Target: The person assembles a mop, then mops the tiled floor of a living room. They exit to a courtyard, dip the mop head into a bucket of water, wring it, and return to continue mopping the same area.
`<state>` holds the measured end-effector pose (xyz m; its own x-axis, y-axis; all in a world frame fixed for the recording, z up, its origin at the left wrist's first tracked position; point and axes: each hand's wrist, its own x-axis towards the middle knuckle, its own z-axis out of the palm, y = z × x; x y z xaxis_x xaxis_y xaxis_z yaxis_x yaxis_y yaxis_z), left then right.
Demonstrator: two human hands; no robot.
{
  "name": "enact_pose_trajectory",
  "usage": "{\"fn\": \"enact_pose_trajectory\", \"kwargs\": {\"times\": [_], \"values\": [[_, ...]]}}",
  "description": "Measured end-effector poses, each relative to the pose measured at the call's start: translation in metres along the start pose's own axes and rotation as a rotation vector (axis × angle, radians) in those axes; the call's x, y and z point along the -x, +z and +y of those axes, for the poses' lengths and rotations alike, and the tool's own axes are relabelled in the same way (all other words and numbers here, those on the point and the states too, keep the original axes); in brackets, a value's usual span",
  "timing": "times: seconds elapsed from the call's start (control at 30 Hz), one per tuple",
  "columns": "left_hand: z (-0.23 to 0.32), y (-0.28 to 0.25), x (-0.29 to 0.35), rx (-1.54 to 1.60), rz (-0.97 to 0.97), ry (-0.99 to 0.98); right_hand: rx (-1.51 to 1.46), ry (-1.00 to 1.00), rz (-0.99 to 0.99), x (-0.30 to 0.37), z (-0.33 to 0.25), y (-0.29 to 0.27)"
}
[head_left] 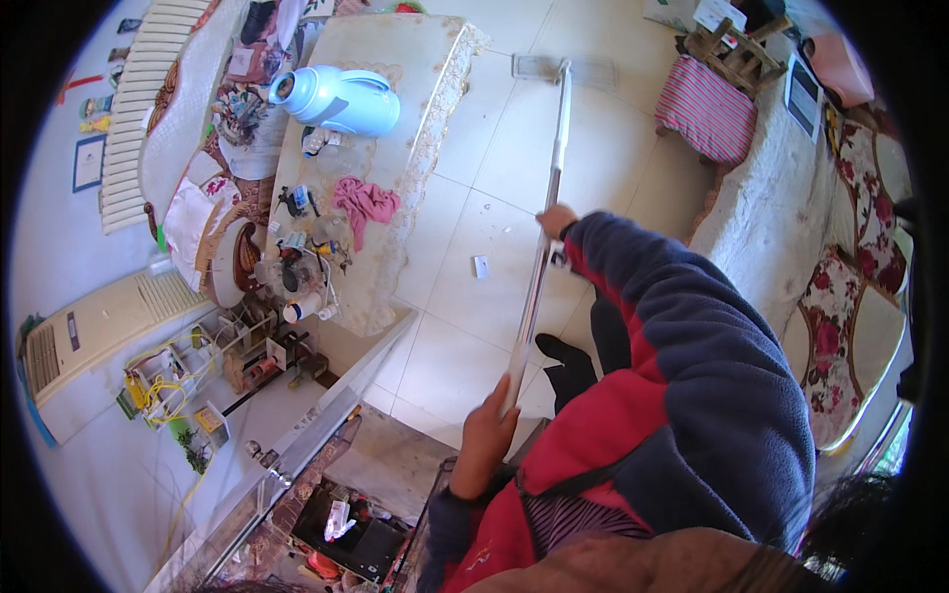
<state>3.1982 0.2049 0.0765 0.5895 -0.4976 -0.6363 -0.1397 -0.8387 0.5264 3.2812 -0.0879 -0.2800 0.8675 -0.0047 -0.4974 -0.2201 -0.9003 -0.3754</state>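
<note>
Our flat mop (559, 143) slants over the tiled floor (613, 178), head at the far end; our right hand (557, 220) wraps its fingers mid-pole, our left hand (486, 432) grasps the near end. The floor seems unfinished: a white scrap (480, 267) lies uncollected between pole and table (415, 44).
</note>
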Motion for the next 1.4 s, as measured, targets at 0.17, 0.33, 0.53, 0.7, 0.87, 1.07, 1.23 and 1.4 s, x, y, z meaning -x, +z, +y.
{"fn": "enact_pose_trajectory", "kwargs": {"times": [0.17, 0.33, 0.53, 0.7, 0.87, 1.07, 1.23, 1.4], "values": [[-0.071, -0.026, 0.174, -0.023, -0.119, -0.243, -0.199, -0.039, -0.161, 0.127, -0.172, 0.105], [-0.098, -0.089, 0.361, 0.563, -0.026, -0.512, -0.901, 0.036, -0.554, 0.229, -0.333, 0.12], [-0.104, -0.093, 0.329, 0.151, -0.007, -0.454, -0.616, -0.122, -0.256, 0.221, -0.327, 0.122], [-0.064, -0.047, 0.205, 0.261, -0.08, -0.381, -0.395, 0.021, 0.072, 0.163, -0.183, 0.116], [-0.067, 0.003, 0.126, 0.265, -0.249, -0.285, -0.897, 0.526, -0.063, 0.15, -0.079, 0.095], [-0.099, -0.025, 0.214, 0.167, -0.054, -0.035, -0.235, 0.046, 0.0, 0.206, -0.178, 0.144], [-0.091, -0.086, 0.337, 0.115, 0.016, -0.565, -0.854, 0.106, -0.364, 0.231, -0.334, 0.136], [-0.076, -0.083, 0.343, -0.067, 0.191, -0.363, -1.546, 0.534, -0.324, 0.202, -0.369, 0.099]]}}
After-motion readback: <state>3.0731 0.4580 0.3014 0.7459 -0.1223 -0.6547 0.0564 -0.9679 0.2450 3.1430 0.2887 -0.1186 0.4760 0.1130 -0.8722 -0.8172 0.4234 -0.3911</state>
